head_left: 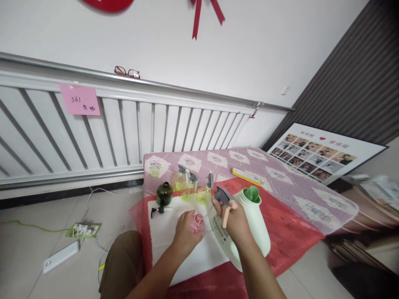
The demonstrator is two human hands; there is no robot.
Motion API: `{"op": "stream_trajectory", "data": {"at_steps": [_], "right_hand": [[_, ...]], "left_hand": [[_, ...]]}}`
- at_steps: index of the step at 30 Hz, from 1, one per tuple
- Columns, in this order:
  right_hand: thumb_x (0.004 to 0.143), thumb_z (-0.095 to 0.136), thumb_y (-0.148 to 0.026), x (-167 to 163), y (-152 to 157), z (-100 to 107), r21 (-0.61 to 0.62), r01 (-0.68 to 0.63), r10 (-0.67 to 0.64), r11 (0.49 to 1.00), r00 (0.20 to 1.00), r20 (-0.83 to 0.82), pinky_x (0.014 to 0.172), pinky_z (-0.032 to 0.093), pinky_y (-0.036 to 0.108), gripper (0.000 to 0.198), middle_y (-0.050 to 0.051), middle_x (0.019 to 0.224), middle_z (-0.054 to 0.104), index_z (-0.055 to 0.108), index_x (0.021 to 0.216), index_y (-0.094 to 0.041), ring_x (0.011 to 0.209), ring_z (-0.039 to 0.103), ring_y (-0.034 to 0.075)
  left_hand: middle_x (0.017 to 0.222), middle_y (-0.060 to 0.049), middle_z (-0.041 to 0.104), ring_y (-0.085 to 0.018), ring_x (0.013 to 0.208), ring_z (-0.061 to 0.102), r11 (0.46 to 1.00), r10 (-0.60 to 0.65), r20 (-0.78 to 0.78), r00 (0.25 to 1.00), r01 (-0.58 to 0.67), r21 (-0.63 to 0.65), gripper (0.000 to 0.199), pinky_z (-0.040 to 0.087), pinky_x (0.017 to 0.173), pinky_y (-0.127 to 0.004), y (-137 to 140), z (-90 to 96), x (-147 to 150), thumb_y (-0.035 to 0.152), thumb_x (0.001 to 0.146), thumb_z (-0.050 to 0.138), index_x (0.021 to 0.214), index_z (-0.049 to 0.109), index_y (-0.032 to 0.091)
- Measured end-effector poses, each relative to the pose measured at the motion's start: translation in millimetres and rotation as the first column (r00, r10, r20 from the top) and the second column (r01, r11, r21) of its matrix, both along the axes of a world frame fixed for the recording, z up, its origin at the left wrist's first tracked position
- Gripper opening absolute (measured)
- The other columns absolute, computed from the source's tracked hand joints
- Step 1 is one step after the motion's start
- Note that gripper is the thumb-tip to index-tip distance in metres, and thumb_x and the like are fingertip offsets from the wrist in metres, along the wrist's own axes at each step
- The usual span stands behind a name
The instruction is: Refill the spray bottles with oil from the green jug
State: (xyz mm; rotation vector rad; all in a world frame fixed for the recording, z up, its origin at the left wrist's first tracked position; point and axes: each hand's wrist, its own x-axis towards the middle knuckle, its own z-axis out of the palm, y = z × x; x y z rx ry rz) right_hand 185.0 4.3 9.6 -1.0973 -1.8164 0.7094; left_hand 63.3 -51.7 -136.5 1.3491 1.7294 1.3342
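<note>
My left hand (184,231) is closed round a small clear pink bottle (198,223) whose neck is uncapped and points up. In my right hand (235,218) is a trigger spray head (223,195), grey on top with a peach trigger; it is apart from the bottle. Just behind that hand stands a large pale green jug (260,232) with a green funnel-like piece (252,193) in its mouth. Several clear spray bottles (188,192) with yellowish liquid stand beyond my hands. A dark green bottle (164,194) without a cap is left of them, and a black pump head (159,210) lies before it.
A white cloth (174,245) and red sheet (280,232) cover part of the patterned table (280,174). A yellow case (247,176) and small greenish cap (155,172) lie toward the back. A power strip (83,230) with cables is on the floor, left.
</note>
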Motion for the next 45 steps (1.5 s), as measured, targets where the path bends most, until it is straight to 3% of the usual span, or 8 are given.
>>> {"op": "stream_trajectory", "data": {"at_steps": [8, 11, 21, 29, 39, 45], "right_hand": [[0.08, 0.067, -0.054, -8, 0, -72, -0.133, -0.169, 0.164, 0.977, 0.985, -0.046, 0.066, 0.056, 0.034, 0.038, 0.005, 0.075, 0.073, 0.071, 0.092, -0.019, 0.066, 0.066, 0.021], [0.08, 0.067, -0.055, -6, -3, -86, -0.179, -0.216, 0.204, 0.96, 0.976, -0.083, 0.07, 0.058, 0.036, 0.039, 0.007, 0.077, 0.074, 0.072, 0.094, -0.019, 0.07, 0.069, 0.022], [0.079, 0.067, -0.059, -4, 0, -82, -0.26, -0.298, 0.272, 0.918, 0.953, -0.131, 0.083, 0.058, 0.041, 0.045, 0.008, 0.085, 0.076, 0.073, 0.102, -0.02, 0.087, 0.071, 0.026], [0.082, 0.065, -0.06, -1, 0, -99, -0.3, -0.332, 0.299, 0.894, 0.942, -0.15, 0.081, 0.058, 0.042, 0.044, 0.008, 0.082, 0.076, 0.073, 0.101, -0.021, 0.085, 0.07, 0.025], [0.085, 0.066, -0.041, 10, 3, -92, -0.304, -0.359, 0.361, 0.883, 0.931, -0.051, 0.079, 0.057, 0.037, 0.031, 0.008, 0.091, 0.077, 0.072, 0.107, -0.02, 0.083, 0.07, 0.023], [0.076, 0.067, -0.028, 10, 4, -86, -0.281, -0.325, 0.346, 0.903, 0.938, 0.029, 0.08, 0.056, 0.036, 0.029, 0.007, 0.096, 0.077, 0.072, 0.104, -0.022, 0.086, 0.07, 0.024]], "left_hand": [[0.121, -0.009, 0.062, -0.027, 0.116, 0.056, 0.999, -0.037, 0.023, 0.999, 0.037, 0.017, 0.053, 0.043, 0.103, -0.038, -3, 0.7, 2, 0.017, 0.064, 0.062, 0.116, 0.056, 0.023], [0.121, -0.009, 0.061, -0.027, 0.115, 0.056, 0.999, -0.04, 0.028, 0.999, 0.04, 0.019, 0.052, 0.043, 0.102, -0.039, -4, 1.8, 1, 0.017, 0.064, 0.062, 0.116, 0.056, 0.023], [0.119, -0.008, 0.061, -0.027, 0.114, 0.055, 0.998, -0.064, 0.03, 0.998, 0.064, 0.013, 0.05, 0.044, 0.101, -0.041, -1, 0.4, -1, 0.015, 0.064, 0.065, 0.112, 0.058, 0.025], [0.12, -0.009, 0.06, -0.027, 0.114, 0.055, 0.996, -0.089, 0.032, 0.996, 0.089, 0.004, 0.056, 0.044, 0.101, -0.04, 0, -0.5, -3, 0.017, 0.065, 0.066, 0.12, 0.058, 0.022], [0.123, -0.008, 0.059, -0.027, 0.117, 0.055, 0.996, -0.092, 0.045, 0.995, 0.091, 0.017, 0.058, 0.042, 0.104, -0.039, -1, -1.6, -3, 0.016, 0.064, 0.067, 0.121, 0.058, 0.024], [0.121, -0.008, 0.059, -0.027, 0.115, 0.055, 0.997, -0.073, 0.049, 0.996, 0.071, 0.039, 0.054, 0.043, 0.102, -0.042, 1, -9.8, 0, 0.014, 0.064, 0.067, 0.116, 0.058, 0.024]]}}
